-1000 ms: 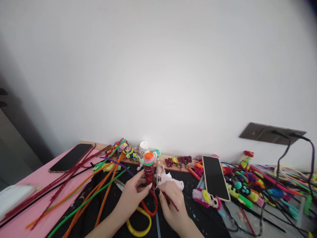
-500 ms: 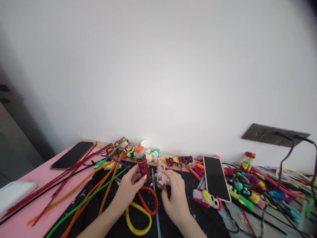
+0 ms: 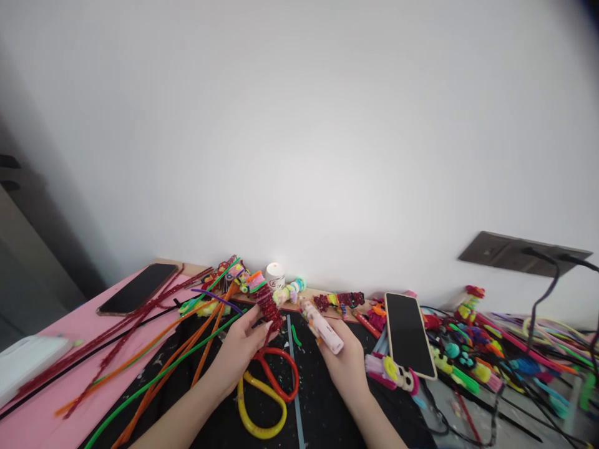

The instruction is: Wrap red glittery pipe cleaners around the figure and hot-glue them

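Red glitter figure (image 3: 268, 304), prob. pipe-cleaner work w/ an orange & pink top, is held up just beyond the scissors (image 3: 269, 385), i.e. on their wall side. L hand (image 3: 246, 332), also beyond the scissors & a bit to their left, has thumb & fingers closed round the fig.'s lower part, so it's the nearer hand by far; fig. lies up & slightly right of that palm. Its long axis tilts, top to upper left, bottom end back twd the scissors. R hand (image 3: 344, 349), up & right of the scissors, is wrapped round a pink tool (image 3: 322, 327), maybe a glue gun (can't tell for sure); its axis runs approx. parallel to the fig.'s, narrow end up-left, blunt end down-right. Fig. & tool are apart, w/ a small green strip (image 3: 296, 335) in the gap, beyond the scissors. White cup (image 3: 275, 275) stands farther beyond the scissors; orange stems (image 3: 206, 350) lie left of them, pale-edged phone (image 3: 410, 337) well to their right.
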Motion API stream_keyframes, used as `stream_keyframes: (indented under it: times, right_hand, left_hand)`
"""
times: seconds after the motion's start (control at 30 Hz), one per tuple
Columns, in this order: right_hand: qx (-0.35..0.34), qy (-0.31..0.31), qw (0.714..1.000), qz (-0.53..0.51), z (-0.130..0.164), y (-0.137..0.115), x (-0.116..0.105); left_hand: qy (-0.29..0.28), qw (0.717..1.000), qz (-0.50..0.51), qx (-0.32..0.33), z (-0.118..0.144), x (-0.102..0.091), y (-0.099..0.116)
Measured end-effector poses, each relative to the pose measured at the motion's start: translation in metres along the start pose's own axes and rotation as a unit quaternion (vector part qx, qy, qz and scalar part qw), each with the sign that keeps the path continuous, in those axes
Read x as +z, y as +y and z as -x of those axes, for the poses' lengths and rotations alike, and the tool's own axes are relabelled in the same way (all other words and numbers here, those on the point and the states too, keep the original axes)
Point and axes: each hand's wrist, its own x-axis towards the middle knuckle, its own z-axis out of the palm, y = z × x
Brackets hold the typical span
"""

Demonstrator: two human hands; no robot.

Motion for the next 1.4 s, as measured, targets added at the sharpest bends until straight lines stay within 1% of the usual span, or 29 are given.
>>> stream_keyframes:
  times: [0.1, 0.27, 0.57, 0.67, 1.0, 1.17, 1.27, 1.4]
  right_hand:
    - [0.0, -0.033, 0.996, -0.087, 0.001, -0.001, 0.002]
    - [0.015, -0.067, 0.99, -0.125, 0.003, -0.002, 0.009]
    - [0.016, -0.065, 0.99, -0.127, 0.005, -0.004, 0.011]
    - [0.017, -0.058, 0.991, -0.122, 0.005, -0.005, 0.011]
    - [0.033, -0.065, 0.992, -0.106, 0.005, -0.004, 0.012]
    - [0.032, -0.067, 0.991, -0.109, 0.005, -0.003, 0.013]
    - [0.026, -0.063, 0.993, -0.1, 0.005, -0.003, 0.013]
    - [0.034, -0.063, 0.992, -0.102, 0.005, -0.003, 0.013]
  left_hand:
    - [-0.003, 1.0, -0.011, 0.006, 0.0, -0.001, 0.001]
    - [-0.009, 0.999, -0.032, 0.01, 0.0, -0.001, 0.0]
    - [0.005, 0.999, -0.051, 0.013, 0.0, -0.003, -0.001]
    - [0.002, 0.998, -0.057, 0.017, 0.001, -0.002, 0.0]
    - [-0.017, 0.999, -0.045, 0.022, 0.001, 0.0, 0.002]
    - [-0.001, 0.998, -0.056, 0.013, 0.002, 0.0, 0.003]
    - [0.002, 0.998, -0.058, 0.017, 0.002, 0.0, 0.003]
    - [0.01, 0.998, -0.062, 0.019, 0.002, 0.0, 0.004]
